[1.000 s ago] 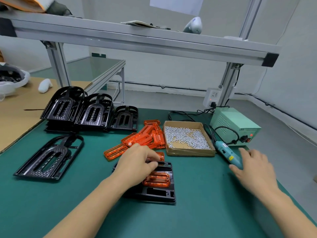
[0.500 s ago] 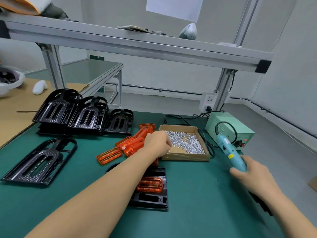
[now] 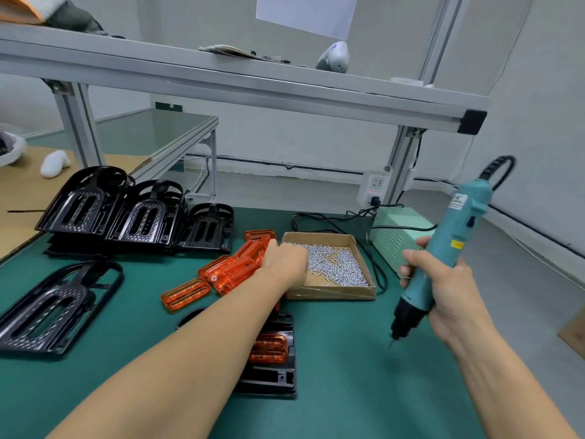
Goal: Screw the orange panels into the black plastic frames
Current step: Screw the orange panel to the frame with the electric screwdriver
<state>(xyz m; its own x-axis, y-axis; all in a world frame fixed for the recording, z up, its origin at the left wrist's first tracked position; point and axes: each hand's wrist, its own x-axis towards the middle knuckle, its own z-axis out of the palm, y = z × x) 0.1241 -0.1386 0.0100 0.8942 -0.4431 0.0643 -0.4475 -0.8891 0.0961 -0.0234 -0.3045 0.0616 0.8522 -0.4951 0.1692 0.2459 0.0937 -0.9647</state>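
Observation:
A black plastic frame [image 3: 272, 380] lies on the green mat in front of me with an orange panel [image 3: 269, 346] seated in it, partly hidden by my left forearm. My left hand [image 3: 286, 261] reaches into the cardboard box [image 3: 332, 293] of small silver screws [image 3: 335, 264]; its fingertips are hidden, so whether it holds a screw is unclear. My right hand [image 3: 443, 289] grips a teal electric screwdriver [image 3: 443, 251] upright, bit pointing down above the mat to the right of the frame. Loose orange panels [image 3: 228, 270] are heaped left of the box.
Stacks of black frames [image 3: 133, 213] stand at the back left, and one more frame [image 3: 53, 308] lies flat at the left. A green power supply [image 3: 399, 236] with cables sits behind the box. An aluminium shelf beam [image 3: 253, 87] runs overhead.
My left hand left the panel in the frame and reached into the screw box. My right hand picked the screwdriver up off the mat and raised it upright.

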